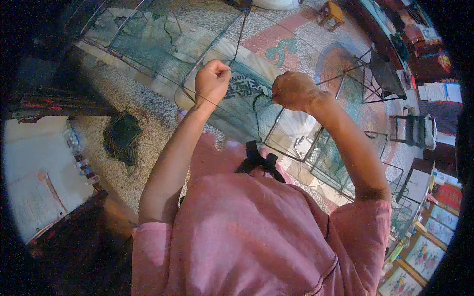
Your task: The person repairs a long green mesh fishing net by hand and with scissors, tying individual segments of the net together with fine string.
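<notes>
A long cage of green netting (pixel 148 37) on thin metal frames, like a folding fish trap, stretches across the floor in front of me. My left hand (pixel 212 85) is closed in a pinch at the upper end of my arm, on a thin dark cord (pixel 239 42) that runs up and away from the fingertips. My right hand (pixel 296 92) is curled into a fist above the netting, and whatever its fingers hold is hidden. Below and between the hands, a dark green cord (pixel 256 111) hangs in a loop near a bent rectangular metal frame (pixel 281 118).
Beneath the netting lies a pale printed sack (pixel 237 89) on a pebbled floor. A dark bundle (pixel 123 133) rests at the left. A small wooden stool (pixel 331 16) stands at the far right, with a dark stool (pixel 414 130) nearer. Pictures (pixel 424 254) line the right side.
</notes>
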Demonstrator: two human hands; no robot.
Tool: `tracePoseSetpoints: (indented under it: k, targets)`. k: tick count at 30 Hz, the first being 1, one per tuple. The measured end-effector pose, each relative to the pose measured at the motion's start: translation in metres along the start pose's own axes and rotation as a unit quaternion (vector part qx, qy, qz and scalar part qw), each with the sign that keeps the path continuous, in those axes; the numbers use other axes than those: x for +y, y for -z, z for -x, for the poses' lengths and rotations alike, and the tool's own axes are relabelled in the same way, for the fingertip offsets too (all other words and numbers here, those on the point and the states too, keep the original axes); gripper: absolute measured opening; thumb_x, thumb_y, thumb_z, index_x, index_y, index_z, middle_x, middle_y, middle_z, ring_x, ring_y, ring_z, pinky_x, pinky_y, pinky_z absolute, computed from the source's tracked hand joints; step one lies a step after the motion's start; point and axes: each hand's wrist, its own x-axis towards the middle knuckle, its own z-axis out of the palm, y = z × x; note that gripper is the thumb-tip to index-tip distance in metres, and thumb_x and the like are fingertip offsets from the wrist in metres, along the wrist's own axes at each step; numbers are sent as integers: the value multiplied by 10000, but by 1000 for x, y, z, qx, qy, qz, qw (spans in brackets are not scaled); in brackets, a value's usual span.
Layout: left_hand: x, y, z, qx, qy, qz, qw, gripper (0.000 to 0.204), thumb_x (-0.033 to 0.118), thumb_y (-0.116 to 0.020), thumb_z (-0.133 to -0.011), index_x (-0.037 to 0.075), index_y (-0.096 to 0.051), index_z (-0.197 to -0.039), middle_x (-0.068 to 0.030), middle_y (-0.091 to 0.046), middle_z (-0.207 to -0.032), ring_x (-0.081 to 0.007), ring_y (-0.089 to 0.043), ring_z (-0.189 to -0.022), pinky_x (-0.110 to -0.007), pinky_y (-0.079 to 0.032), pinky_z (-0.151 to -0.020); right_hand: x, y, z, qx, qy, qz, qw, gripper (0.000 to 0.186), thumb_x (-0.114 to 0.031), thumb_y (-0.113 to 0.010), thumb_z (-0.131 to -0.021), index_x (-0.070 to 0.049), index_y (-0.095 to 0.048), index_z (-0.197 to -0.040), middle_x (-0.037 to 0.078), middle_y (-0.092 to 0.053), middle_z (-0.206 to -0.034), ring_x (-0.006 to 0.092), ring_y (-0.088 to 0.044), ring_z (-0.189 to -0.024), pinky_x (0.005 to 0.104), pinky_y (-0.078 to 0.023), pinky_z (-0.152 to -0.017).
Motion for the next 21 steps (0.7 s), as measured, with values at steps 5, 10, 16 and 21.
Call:
tracePoseSetpoints:
  k: [5, 10, 16, 21]
  targets:
    - [35, -11, 32, 38, -103, -140, 984, 306, 82, -574, -706, 39, -442, -978, -148, -486, -933, -291, -460, -915, -350, -384, -765, 1, -11, 2, 121, 69, -28, 990, 215, -269, -572, -682, -59, -614, -700, 128, -594, -725, 298, -578, -716, 379, -464, -630]
    - [39, -43, 62, -133, -124, -27, 983, 251, 52, -571, -705, 30, -431, -912, -117, -523, -838, -247, -535, -627, -343, -429, -579, -9, 2, -1, 37, -1, -30, 999, 294, -322, -521, -743, -42, -604, -713, 145, -590, -730, 310, -578, -724, 398, -458, -640]
    - [28, -49, 51, -167, -74, 42, 982, 157, 44, -558, -748, 23, -434, -842, -74, -548, -688, -142, -543, -521, -255, -427, -469, -9, 7, 0, 49, -27, -51, 997, 301, -320, -504, -766, -43, -609, -714, 157, -591, -723, 319, -580, -717, 404, -460, -613]
    - [40, -43, 45, -198, 10, 147, 969, 74, 39, -559, -744, 2, -501, -772, -62, -557, -626, -104, -530, -498, -233, -415, -447, -11, 16, 5, 51, -64, -76, 994, 182, -215, -544, -731, -45, -608, -723, 156, -593, -722, 322, -581, -716, 400, -462, -600]
